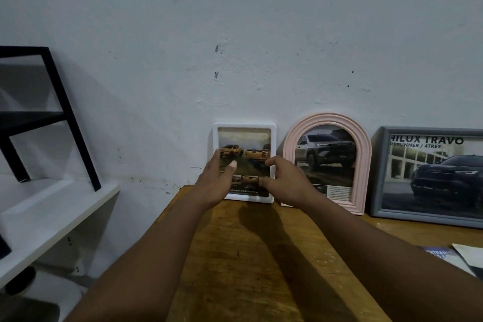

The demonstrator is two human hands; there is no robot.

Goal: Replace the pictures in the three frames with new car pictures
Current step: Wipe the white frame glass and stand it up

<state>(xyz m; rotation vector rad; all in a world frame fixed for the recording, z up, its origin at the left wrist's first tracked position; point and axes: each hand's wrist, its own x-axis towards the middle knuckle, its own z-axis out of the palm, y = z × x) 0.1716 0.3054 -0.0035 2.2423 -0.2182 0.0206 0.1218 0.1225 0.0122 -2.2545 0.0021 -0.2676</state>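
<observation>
White rounded-rectangle frame [244, 125], mid-picture, leaning on pale wall [235, 34]. Clamped at side edges by curled fingers of left hand [215, 180] and right hand [281, 178], likely steadying it.

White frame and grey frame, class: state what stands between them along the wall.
In the head view, the pink arched frame, holding a car picture, stands between the white frame and the grey frame, against the wall.

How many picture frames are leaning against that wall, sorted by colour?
white frame: 1
pink arched frame: 1
grey frame: 1
Total: 3 frames
</observation>
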